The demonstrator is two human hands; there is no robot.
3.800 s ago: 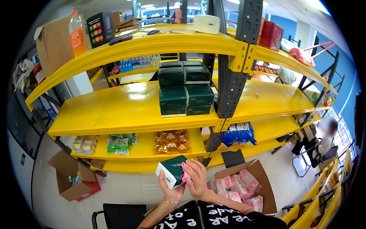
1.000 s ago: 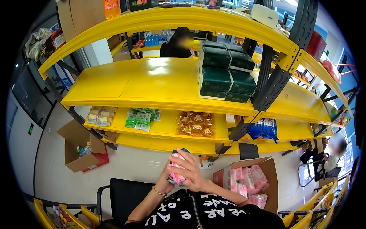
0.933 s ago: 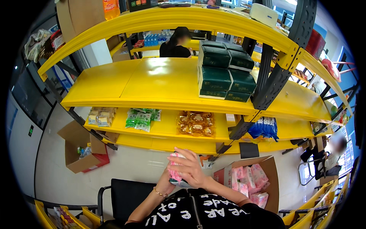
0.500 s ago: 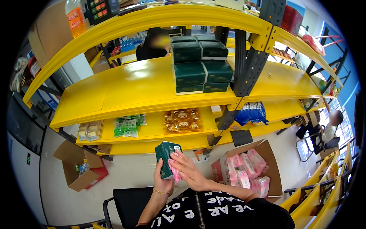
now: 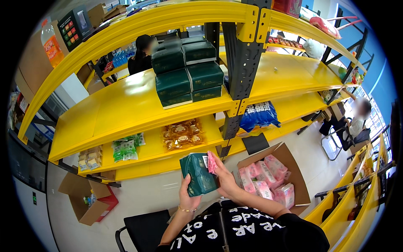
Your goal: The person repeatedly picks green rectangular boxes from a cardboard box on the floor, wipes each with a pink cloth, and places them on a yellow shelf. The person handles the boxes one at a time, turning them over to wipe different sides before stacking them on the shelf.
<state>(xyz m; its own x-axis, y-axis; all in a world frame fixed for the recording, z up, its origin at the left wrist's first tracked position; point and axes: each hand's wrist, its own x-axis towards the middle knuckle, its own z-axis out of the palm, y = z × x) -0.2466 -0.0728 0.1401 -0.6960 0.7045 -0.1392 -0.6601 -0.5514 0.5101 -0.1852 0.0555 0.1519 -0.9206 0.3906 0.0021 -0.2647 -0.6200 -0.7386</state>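
In front of my chest, a dark green tissue pack (image 5: 196, 174) is tilted, its broad side and a white barcode label facing up. My left hand (image 5: 187, 194) grips its left edge with the thumb on top. At the pack's right end, my right hand (image 5: 224, 179) is closed around a crumpled pink cloth (image 5: 212, 163), which touches the upper right corner. Some right-hand fingers are hidden behind the pack. More packs of the same green stand in a stack (image 5: 172, 85) on the yellow middle shelf (image 5: 113, 103) ahead.
An open carton (image 5: 299, 176) of pink-white packs stands right; another open carton (image 5: 98, 206) stands left. Lower shelves hold brown-gold snack packs (image 5: 181, 133), green bags (image 5: 125, 150) and a blue bag (image 5: 258, 115). A black chair (image 5: 147, 229) is beside me. Two people are farther off.
My view has turned right. The green pack now lies flatter with its broad side showing, and my right hand with the pink cloth has moved from its face to its upper right corner.
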